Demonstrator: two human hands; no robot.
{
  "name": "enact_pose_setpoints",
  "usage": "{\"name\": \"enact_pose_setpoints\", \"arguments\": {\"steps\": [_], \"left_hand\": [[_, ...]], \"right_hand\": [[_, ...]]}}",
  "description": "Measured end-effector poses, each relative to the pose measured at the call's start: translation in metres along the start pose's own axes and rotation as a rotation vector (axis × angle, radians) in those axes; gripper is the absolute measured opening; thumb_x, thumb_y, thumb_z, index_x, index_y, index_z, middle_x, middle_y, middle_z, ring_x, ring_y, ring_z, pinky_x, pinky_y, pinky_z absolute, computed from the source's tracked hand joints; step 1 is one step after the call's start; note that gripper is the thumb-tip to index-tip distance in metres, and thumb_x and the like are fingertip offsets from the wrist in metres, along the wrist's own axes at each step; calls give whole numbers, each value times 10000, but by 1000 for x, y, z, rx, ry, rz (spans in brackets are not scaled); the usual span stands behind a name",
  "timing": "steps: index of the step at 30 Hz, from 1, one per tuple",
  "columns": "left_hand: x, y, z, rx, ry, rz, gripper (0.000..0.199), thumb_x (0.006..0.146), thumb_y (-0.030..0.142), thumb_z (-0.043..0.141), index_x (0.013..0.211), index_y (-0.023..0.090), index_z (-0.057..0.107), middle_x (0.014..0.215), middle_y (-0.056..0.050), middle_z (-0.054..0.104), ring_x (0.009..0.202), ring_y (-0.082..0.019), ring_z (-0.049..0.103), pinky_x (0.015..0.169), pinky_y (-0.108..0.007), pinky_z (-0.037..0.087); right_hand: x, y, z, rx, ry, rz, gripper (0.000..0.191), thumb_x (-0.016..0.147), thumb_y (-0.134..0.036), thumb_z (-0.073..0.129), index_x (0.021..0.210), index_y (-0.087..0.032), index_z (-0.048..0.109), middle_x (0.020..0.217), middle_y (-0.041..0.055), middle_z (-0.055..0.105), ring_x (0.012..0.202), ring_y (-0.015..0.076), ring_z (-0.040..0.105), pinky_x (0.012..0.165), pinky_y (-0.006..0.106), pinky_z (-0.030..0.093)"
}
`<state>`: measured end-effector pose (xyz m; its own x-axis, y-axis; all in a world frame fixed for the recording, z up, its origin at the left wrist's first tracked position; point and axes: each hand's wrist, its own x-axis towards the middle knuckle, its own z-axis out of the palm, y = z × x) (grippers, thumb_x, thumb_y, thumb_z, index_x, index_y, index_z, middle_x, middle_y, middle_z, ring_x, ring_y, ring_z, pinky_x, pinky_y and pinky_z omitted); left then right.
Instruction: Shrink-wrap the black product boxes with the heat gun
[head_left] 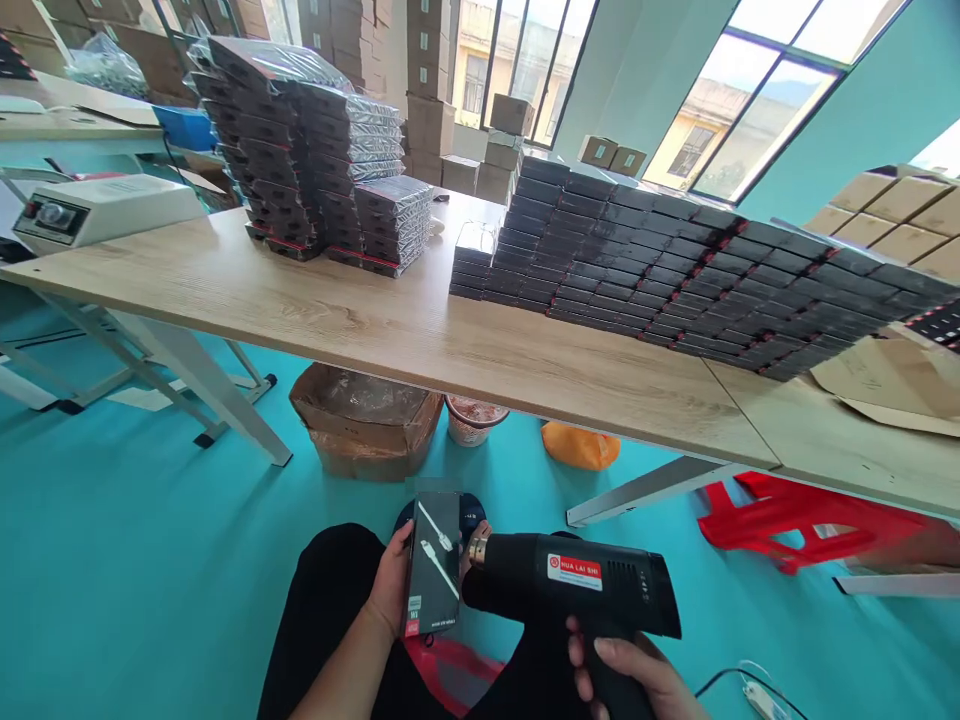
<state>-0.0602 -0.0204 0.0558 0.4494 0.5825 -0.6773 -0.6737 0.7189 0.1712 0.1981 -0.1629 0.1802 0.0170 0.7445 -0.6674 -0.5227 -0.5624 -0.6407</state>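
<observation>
A black box [435, 570] with a picture of white cables is held upright above the lap. My left hand [391, 580] grips its left side, fingers wrapped round the edge. My right hand [626, 665] is closed on the handle of a black heat gun [570, 575] with a red and white label. The gun's metal nozzle points left at the box's right edge, very near it. Fingertips show behind the nozzle by the box's right side.
A wooden table [360, 325] crosses ahead, bearing plastic-wrapped stacks [300, 160] and a long stack of black boxes [675, 260]. A white machine [105, 215] stands at the left. Beneath are a cardboard box [360, 440], a basket [471, 428] and an orange bag [581, 446].
</observation>
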Motion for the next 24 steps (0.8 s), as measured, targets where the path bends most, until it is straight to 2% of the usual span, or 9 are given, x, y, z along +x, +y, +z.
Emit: {"name": "enact_pose_setpoints", "arguments": {"steps": [6,10,13,16,18,22,24], "left_hand": [[1,-2,-3,33,95,63,335,861,333,617,1112,128,704,764,-106,793,752,-316,767,737,-426,598],[-1,-3,0,48,83,23,302,848,349,635,1039,132,723,746,-96,789,750,-315,767,715,-415,601],[3,-4,-5,57,50,11,311,864,391,616,1004,135,724,757,-97,786,772,-316,767,723,-424,602],[8,-4,-12,64,27,42,303,860,410,630,944,133,721,751,-103,779,804,-319,765,758,-429,600],[8,-3,-15,72,12,47,327,851,423,647,945,119,719,768,-120,779,844,-328,761,782,-433,596],[4,-2,-12,63,-11,67,338,855,399,644,1030,118,714,807,-120,787,897,-336,756,813,-446,589],[2,-3,-9,61,-15,65,365,857,403,636,1067,114,713,821,-126,790,891,-342,756,817,-458,587]], "right_hand": [[10,-7,12,37,-1,3,431,656,-381,875,950,-95,741,782,62,696,608,136,605,489,221,458],[13,-5,31,-86,-106,-10,443,675,-400,835,987,-105,726,794,56,692,591,141,599,485,235,444],[19,-3,46,-235,-198,-22,400,680,-403,815,938,-115,716,767,62,689,592,163,599,515,269,459],[26,-7,56,-345,-104,-163,406,718,-443,786,954,-122,708,691,40,653,606,176,576,555,299,476],[28,-11,59,-343,-41,-213,448,718,-453,781,1007,-121,697,735,48,663,622,184,581,543,303,477],[25,-17,59,-290,-164,-164,442,699,-404,804,1014,-112,703,836,75,687,614,176,600,504,284,468],[24,-17,57,-236,-113,-181,425,710,-392,810,1012,-112,705,827,73,692,617,169,601,505,273,473]]}}
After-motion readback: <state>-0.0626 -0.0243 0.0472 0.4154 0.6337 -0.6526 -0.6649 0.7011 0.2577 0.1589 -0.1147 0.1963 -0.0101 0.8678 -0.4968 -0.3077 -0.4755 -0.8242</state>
